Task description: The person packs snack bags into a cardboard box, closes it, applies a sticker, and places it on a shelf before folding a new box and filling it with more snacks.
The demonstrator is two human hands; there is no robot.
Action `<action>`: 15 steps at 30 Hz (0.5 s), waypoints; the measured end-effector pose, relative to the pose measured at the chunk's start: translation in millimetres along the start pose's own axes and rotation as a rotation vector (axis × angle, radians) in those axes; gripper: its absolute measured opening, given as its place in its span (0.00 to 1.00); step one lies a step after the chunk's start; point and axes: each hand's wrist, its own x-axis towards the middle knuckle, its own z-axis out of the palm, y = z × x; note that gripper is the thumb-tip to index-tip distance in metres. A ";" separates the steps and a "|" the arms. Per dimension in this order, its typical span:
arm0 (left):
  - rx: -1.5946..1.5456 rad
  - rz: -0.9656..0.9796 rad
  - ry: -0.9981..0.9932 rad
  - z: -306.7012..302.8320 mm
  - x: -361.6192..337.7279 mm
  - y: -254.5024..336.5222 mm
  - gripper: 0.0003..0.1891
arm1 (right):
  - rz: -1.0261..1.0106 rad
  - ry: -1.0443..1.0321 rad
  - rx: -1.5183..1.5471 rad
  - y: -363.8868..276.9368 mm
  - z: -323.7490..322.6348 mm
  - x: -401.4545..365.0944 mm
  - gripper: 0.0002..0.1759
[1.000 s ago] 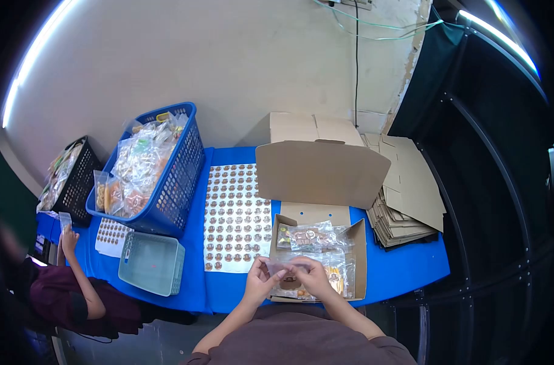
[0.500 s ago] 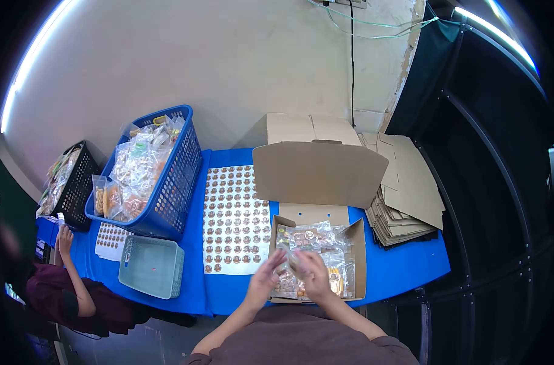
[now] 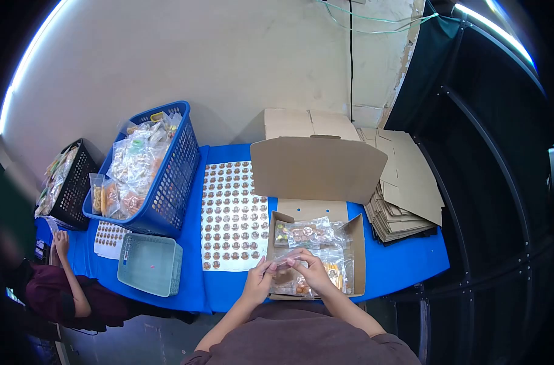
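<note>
Both hands are over an open cardboard box (image 3: 358, 255) with its lid (image 3: 319, 170) raised at the back. Pinched between them is a small clear plastic packet (image 3: 285, 260), its contents too blurred to make out. My left hand (image 3: 260, 282) grips the packet's left end, thumb and fingers closed. My right hand (image 3: 314, 274) holds the other end with its fingertips. Beneath, several clear snack packets (image 3: 333, 258) lie flat in the box, some with yellow or orange-brown contents. My hands hide part of the near-left packets.
Left of the box lies a sheet of round stickers (image 3: 233, 213) on the blue table (image 3: 222, 291). Farther left stand a pale green basket (image 3: 149, 267), a blue basket (image 3: 183, 158) full of packets and a black basket (image 3: 76, 194). Flattened cartons (image 3: 408, 182) are stacked right. A co-worker (image 3: 76, 292) stands left.
My hands have lowered slightly and now hold the packet stretched flat between them; before, they were raised closer together and blurred. The co-worker's hand has dropped a little.
</note>
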 end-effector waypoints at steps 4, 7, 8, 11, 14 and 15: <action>-0.043 -0.008 -0.113 -3.5 1.5 2.9 0.22 | 0.165 0.003 0.146 -12.3 -4.7 -2.2 0.17; -0.318 -0.065 0.058 0.5 1.5 1.5 0.23 | 0.128 0.135 0.169 -14.3 -12.0 -1.2 0.20; -0.258 -0.030 0.037 -4.9 3.4 -2.7 0.24 | 0.044 0.228 0.145 -12.7 -14.2 -0.6 0.22; -0.225 0.024 -0.032 -3.8 3.3 1.5 0.26 | -0.019 0.295 0.167 -27.6 -4.6 -4.4 0.24; -0.205 0.073 -0.088 3.8 2.6 5.8 0.29 | -0.030 0.142 0.043 -1.2 1.7 -6.7 0.28; -0.153 0.091 -0.097 6.8 1.5 5.9 0.32 | -0.034 0.135 0.040 -7.0 4.1 -7.0 0.28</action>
